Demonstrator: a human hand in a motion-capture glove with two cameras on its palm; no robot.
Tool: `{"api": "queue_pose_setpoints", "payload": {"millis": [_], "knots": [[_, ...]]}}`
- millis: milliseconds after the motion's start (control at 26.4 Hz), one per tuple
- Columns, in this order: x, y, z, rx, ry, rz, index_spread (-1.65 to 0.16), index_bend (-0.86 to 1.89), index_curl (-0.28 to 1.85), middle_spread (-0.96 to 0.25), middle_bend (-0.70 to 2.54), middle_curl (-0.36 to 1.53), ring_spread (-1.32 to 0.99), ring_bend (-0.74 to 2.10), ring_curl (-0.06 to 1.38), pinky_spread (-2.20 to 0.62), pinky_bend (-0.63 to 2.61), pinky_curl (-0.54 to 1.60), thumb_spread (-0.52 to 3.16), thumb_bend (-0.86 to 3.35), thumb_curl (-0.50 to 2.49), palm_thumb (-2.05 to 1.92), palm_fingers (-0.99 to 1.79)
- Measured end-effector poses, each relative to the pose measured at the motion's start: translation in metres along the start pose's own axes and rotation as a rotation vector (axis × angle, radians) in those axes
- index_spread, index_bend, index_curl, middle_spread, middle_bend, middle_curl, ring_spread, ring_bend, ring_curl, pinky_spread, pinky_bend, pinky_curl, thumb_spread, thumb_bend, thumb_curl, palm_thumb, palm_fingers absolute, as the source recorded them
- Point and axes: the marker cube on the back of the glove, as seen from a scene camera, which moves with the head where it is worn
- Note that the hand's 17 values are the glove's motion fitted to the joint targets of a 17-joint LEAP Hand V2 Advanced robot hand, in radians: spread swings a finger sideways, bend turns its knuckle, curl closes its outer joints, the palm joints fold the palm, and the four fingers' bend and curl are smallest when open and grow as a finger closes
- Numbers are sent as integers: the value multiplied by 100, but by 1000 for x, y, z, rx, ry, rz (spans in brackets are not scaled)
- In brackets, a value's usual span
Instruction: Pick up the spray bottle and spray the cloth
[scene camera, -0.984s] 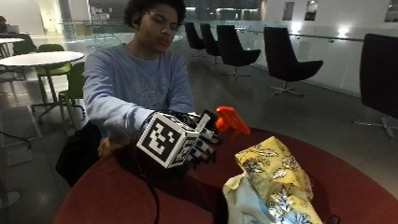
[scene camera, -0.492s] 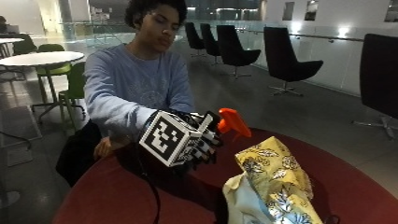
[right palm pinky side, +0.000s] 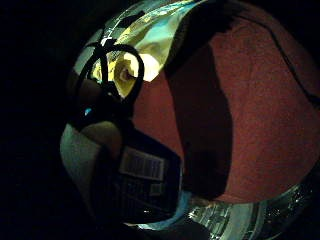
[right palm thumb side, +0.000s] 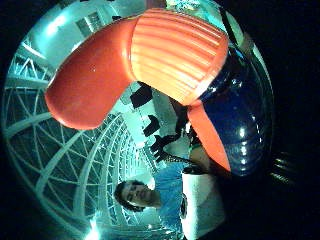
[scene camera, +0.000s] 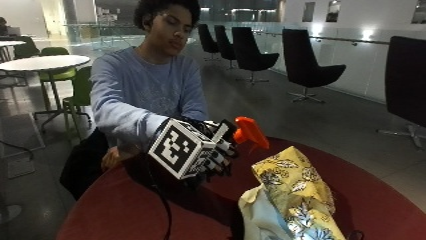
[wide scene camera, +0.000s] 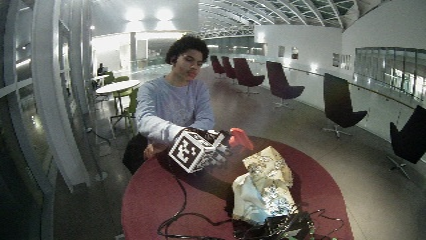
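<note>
A: Outside view first. Where is the bottle?
B: The spray bottle (scene camera: 247, 131) is off the red table (scene camera: 373, 200), up in the gloved right hand (scene camera: 216, 152). Its orange head sticks out to the right of the hand, over the yellow flowered cloth (scene camera: 293, 185) heaped at the near right of the table.

A: And the grasp?
B: The black fingers (scene camera: 223, 159) are curled round the bottle's body, so the hand is grasping it. The bare left hand (scene camera: 114, 157) lies at the far left edge of the table; I cannot tell whether it is released or clenched.

A: The wide outside view?
B: Same layout: hand (wide scene camera: 216, 149) raised, orange head (wide scene camera: 239, 138) above the cloth (wide scene camera: 266, 175), which lies near the middle of the table (wide scene camera: 153, 200).

A: The thumb side palm view?
B: The ribbed orange head (right palm thumb side: 165, 55) and dark blue body fill it, close against the palm.

A: And the little finger side?
B: The bottle's barcode label (right palm pinky side: 142, 165) sits close to the palm, with the red table (right palm pinky side: 250, 115) below and the cloth (right palm pinky side: 150, 50) lying on it beyond the strapped fingers
</note>
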Motion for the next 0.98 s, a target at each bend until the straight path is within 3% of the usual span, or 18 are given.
{"api": "queue_pose_setpoints", "payload": {"millis": [984], "knots": [[-1, 0, 3, -22, 9, 16, -20, 15, 42, -5, 32, 48, 0, 51, 41, 14, 29, 37, 93, -2, 56, 84, 116]]}}
